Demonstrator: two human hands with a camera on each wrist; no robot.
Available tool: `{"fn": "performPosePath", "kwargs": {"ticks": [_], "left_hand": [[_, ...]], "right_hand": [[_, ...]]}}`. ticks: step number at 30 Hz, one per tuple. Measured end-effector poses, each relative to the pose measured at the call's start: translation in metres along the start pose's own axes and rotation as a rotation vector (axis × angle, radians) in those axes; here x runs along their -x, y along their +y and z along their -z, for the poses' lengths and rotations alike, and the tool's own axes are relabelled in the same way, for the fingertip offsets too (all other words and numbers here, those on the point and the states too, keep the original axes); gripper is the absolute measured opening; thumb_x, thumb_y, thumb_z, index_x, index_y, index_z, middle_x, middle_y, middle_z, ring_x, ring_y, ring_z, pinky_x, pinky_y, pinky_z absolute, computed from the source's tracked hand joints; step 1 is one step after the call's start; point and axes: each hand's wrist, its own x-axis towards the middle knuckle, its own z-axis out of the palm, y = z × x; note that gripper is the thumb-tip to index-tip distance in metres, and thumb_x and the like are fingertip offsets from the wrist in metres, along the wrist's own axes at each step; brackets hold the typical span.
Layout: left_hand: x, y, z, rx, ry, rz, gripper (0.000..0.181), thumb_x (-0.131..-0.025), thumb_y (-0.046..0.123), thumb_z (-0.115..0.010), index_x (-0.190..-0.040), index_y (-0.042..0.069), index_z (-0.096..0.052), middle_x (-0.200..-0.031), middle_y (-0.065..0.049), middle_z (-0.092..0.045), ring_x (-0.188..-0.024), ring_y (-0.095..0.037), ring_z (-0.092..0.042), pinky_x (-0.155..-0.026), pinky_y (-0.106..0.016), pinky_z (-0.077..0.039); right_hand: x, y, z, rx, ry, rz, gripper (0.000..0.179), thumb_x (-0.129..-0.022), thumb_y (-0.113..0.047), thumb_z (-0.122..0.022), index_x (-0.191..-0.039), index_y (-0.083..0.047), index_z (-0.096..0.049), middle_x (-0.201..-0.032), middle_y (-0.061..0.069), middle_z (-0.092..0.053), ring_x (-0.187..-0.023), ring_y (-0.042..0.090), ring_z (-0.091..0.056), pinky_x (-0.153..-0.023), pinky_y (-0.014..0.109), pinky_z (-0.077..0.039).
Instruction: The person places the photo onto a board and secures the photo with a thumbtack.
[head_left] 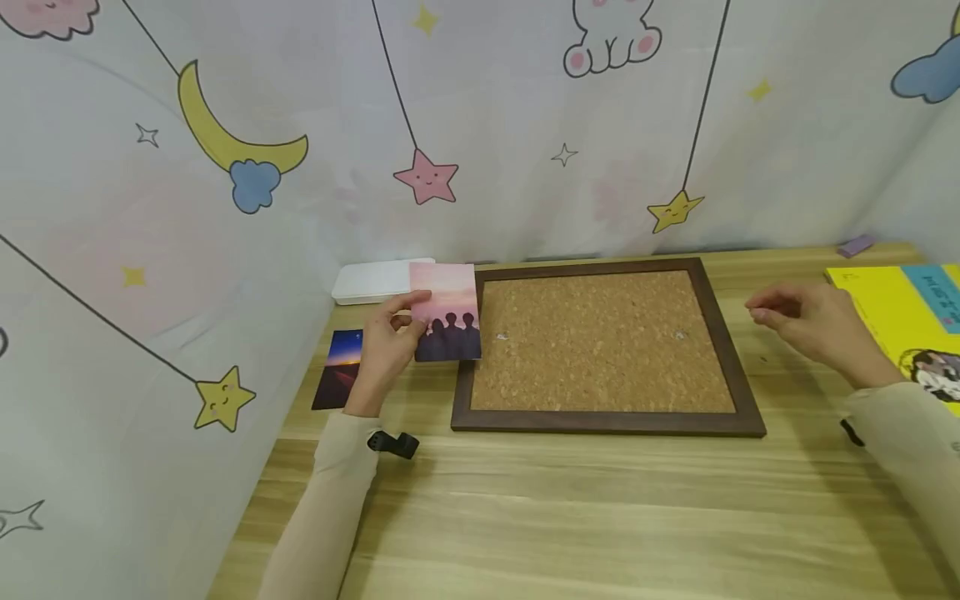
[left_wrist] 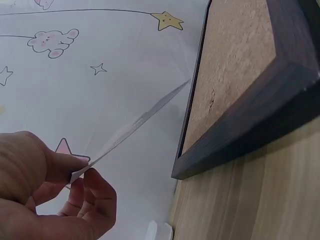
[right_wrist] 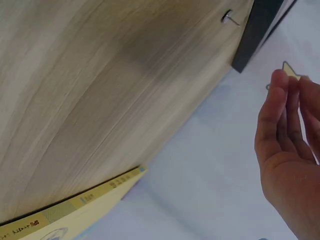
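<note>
My left hand (head_left: 388,346) pinches a photo print (head_left: 447,342) by its left edge; it shows a pink sky and dark silhouettes. The print stands over the left side of a cork board (head_left: 600,350) with a dark wooden frame. Edge-on in the left wrist view, the print (left_wrist: 135,122) slants up from the thumb and fingers. To the right of the board, my right hand (head_left: 821,329) hovers with thumb and fingertips close together; whether something tiny is between them cannot be seen. Below it a metal thumbtack (right_wrist: 228,18) lies on the table.
Another photo (head_left: 339,371) of a night road lies left of the board. Behind it is a white flat case (head_left: 375,281). A yellow book (head_left: 873,304) lies at the right, with a small purple block (head_left: 856,246) near the back edge. A patterned curtain (head_left: 510,125) closes off the back.
</note>
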Motion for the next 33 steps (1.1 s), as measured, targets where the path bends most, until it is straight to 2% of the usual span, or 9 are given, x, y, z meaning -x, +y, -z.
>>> {"fn": "performPosePath", "kwargs": {"ticks": [6,12,16,19,21,24,27,33], "left_hand": [[-0.002,0.005,-0.015,0.068,-0.047,0.026,0.045,-0.1,-0.001,-0.068,-0.143,0.014,-0.07,-0.148,-0.013,-0.057,-0.095,-0.011,-0.064,-0.061,-0.017,-0.045],[-0.002,0.008,-0.024,0.082,-0.109,0.041,0.058,-0.099,0.005,-0.073,-0.153,0.022,-0.062,-0.142,-0.013,-0.058,-0.084,-0.004,-0.064,-0.06,-0.02,-0.041],[-0.001,0.011,-0.029,0.062,-0.163,0.046,0.069,-0.096,0.01,-0.078,-0.159,0.028,-0.055,-0.146,-0.01,-0.054,-0.085,-0.01,-0.058,-0.061,-0.022,-0.04],[0.0,0.013,-0.033,0.086,-0.22,0.024,0.077,-0.096,0.007,-0.079,-0.164,0.027,-0.048,-0.151,-0.011,-0.049,-0.092,-0.014,-0.059,-0.064,-0.021,-0.044],[0.0,0.015,-0.037,0.11,-0.254,0.005,0.081,-0.095,0.003,-0.078,-0.166,0.024,-0.045,-0.152,-0.013,-0.047,-0.097,-0.013,-0.062,-0.067,-0.019,-0.048],[0.0,0.016,-0.045,0.132,-0.295,-0.008,0.083,-0.094,-0.002,-0.076,-0.167,0.019,-0.042,-0.153,-0.016,-0.047,-0.094,-0.012,-0.062,-0.069,-0.018,-0.05],[0.0,0.017,-0.052,0.12,-0.326,-0.004,0.082,-0.094,-0.001,-0.075,-0.167,0.018,-0.042,-0.159,-0.015,-0.046,-0.091,-0.01,-0.061,-0.071,-0.018,-0.049],[0.001,0.023,-0.069,0.098,-0.382,-0.031,0.08,-0.095,0.004,-0.076,-0.166,0.016,-0.042,-0.166,-0.012,-0.044,-0.079,-0.011,-0.057,-0.061,-0.021,-0.044]], "right_hand": [[0.0,-0.006,-0.002,-0.024,0.019,-0.006,0.027,-0.106,-0.027,-0.069,-0.116,-0.004,-0.08,-0.11,0.024,-0.08,-0.075,-0.021,-0.05,-0.065,0.02,-0.045],[-0.003,-0.009,-0.004,-0.029,0.015,-0.022,0.032,-0.107,-0.032,-0.068,-0.12,-0.004,-0.079,-0.116,0.025,-0.079,-0.078,-0.027,-0.047,-0.067,0.017,-0.045],[-0.005,-0.012,-0.004,-0.019,0.015,-0.032,0.035,-0.107,-0.035,-0.066,-0.12,-0.005,-0.079,-0.117,0.024,-0.079,-0.084,-0.013,-0.058,-0.069,0.018,-0.045],[-0.006,-0.015,-0.004,-0.011,0.028,-0.027,0.034,-0.107,-0.035,-0.067,-0.12,-0.006,-0.079,-0.116,0.024,-0.08,-0.086,-0.005,-0.061,-0.07,0.017,-0.043],[-0.007,-0.017,-0.004,-0.009,0.038,-0.023,0.032,-0.106,-0.034,-0.068,-0.119,-0.006,-0.08,-0.116,0.024,-0.08,-0.084,-0.013,-0.058,-0.07,0.014,-0.042],[-0.008,-0.02,-0.003,-0.015,0.043,-0.013,0.031,-0.106,-0.033,-0.069,-0.119,-0.006,-0.08,-0.115,0.024,-0.08,-0.079,-0.024,-0.048,-0.069,0.011,-0.04],[-0.009,-0.022,-0.004,-0.021,0.04,-0.013,0.032,-0.106,-0.034,-0.069,-0.12,-0.006,-0.08,-0.114,0.024,-0.08,-0.078,-0.024,-0.047,-0.068,0.013,-0.042],[-0.012,-0.025,-0.006,-0.034,0.037,-0.016,0.035,-0.107,-0.037,-0.067,-0.121,-0.007,-0.079,-0.118,0.024,-0.079,-0.079,-0.027,-0.046,-0.069,0.013,-0.043]]}}
